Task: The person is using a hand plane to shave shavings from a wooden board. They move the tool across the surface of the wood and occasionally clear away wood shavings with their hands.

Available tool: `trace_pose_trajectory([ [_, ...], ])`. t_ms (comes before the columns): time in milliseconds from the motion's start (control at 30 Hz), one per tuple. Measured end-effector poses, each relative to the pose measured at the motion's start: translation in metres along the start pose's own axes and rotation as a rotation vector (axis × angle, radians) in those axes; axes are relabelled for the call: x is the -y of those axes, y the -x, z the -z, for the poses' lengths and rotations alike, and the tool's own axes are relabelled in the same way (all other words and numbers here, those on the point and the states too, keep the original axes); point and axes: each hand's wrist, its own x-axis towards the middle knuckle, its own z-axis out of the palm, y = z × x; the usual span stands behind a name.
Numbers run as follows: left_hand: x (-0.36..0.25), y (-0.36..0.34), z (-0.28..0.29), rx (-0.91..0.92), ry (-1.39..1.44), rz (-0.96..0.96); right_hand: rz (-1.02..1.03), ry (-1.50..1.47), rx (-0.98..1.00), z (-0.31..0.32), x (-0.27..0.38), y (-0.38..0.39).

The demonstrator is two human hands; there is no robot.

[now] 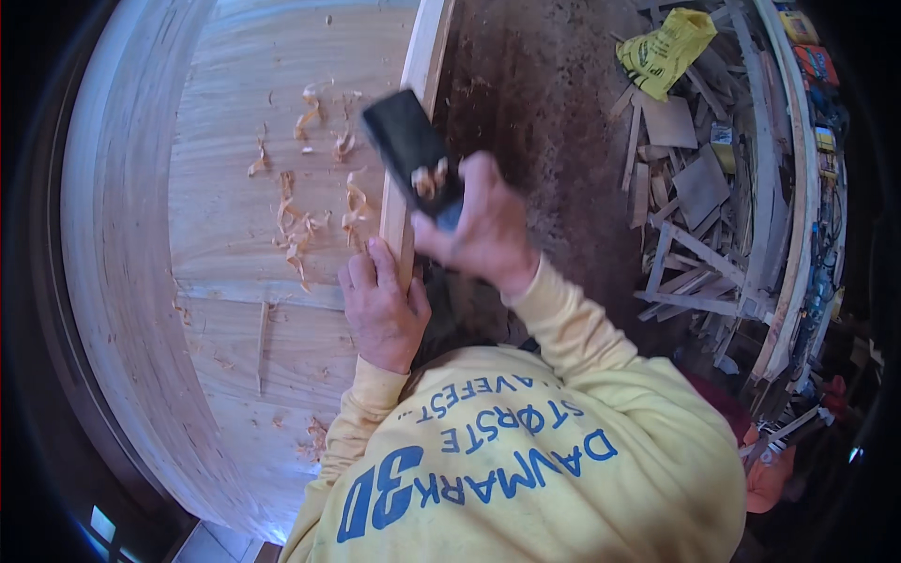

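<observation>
My right hand (pixel 488 225) grips a dark hand plane (pixel 404 136) at its near end, tilted over the pale wooden edge strip (pixel 422 52). Curled shavings stick out of the plane's opening. Whether its sole touches the wood I cannot tell. Close below it, my left hand (pixel 383 310) is closed around the near part of the strip, its fingers on top and the thumb on the right side. Thin wood shavings (pixel 296 225) lie scattered to the left on the broad wooden panel (pixel 225 122) that the strip borders.
A narrow loose sliver of wood (pixel 262 347) lies on the panel. Across the brown floor (pixel 535 84) at the right is a heap of wood offcuts (pixel 694 188), with a yellow bag (pixel 666 52) on top. Beyond it runs a long wooden beam (pixel 798 216).
</observation>
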Motion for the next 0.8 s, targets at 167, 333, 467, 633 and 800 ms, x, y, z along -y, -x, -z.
trace_pose_trajectory([
  [167,-0.010,-0.001,0.000,0.003,-0.003,-0.023,-0.319,0.126,-0.158,0.024,-0.051,-0.210],
  [333,-0.003,0.000,-0.002,-0.009,0.000,-0.021,-0.259,0.093,-0.111,0.015,-0.050,-0.214],
  [467,-0.001,0.002,-0.003,-0.024,0.002,0.005,0.119,0.059,-0.158,-0.010,-0.015,-0.046],
  [633,-0.002,0.004,0.004,-0.013,-0.003,-0.013,0.068,0.113,-0.064,0.000,-0.002,-0.018],
  [800,-0.006,-0.003,-0.004,-0.030,-0.012,-0.016,-0.311,0.067,-0.130,0.012,-0.019,-0.182],
])
